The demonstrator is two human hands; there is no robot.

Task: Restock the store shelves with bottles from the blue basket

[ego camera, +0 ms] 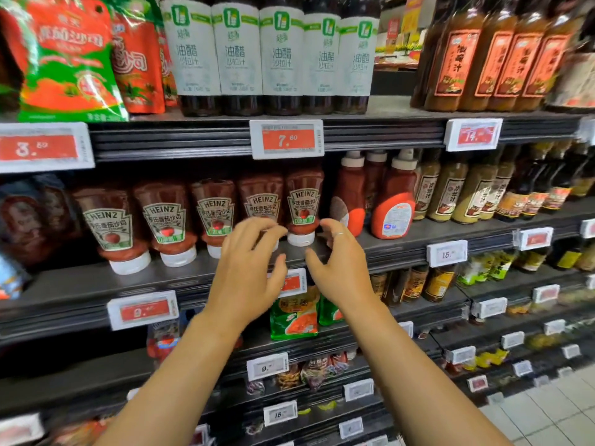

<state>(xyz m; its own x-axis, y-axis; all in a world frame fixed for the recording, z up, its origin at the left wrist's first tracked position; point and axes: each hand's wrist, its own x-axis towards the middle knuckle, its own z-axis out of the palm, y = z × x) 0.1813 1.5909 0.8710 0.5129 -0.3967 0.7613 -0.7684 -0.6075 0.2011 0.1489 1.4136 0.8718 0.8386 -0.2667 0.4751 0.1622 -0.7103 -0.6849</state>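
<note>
Head view shows our left hand point(248, 268) and right hand point(338, 265) raised side by side before the middle shelf point(80, 288), fingers loosely curled and holding nothing, a narrow gap between them. We judge they frame the rightmost ketchup bottle point(304, 204) because it has just been seated or is about to be squared up; neither hand clearly touches it, though our left fingertips overlap the neighbouring bottle's cap. A ring sits on one right finger.

We count five Heinz ketchup bottles in the front row, all standing on their white caps with labels facing out, which keeps the brand readable and the row flush with the shelf edge. To the right stand red squeeze bottles point(392, 207), three that we can make out, caps up. On the upper shelf we count five white-labelled dressing bottles point(281, 56) and about four orange-labelled sauce bottles point(483, 59), with red and green pouches point(67, 59) at far left. Red price tags point(287, 139) clip to each shelf rail under their products. The blue basket is out of sight, so we cannot tell how much stock remains
</note>
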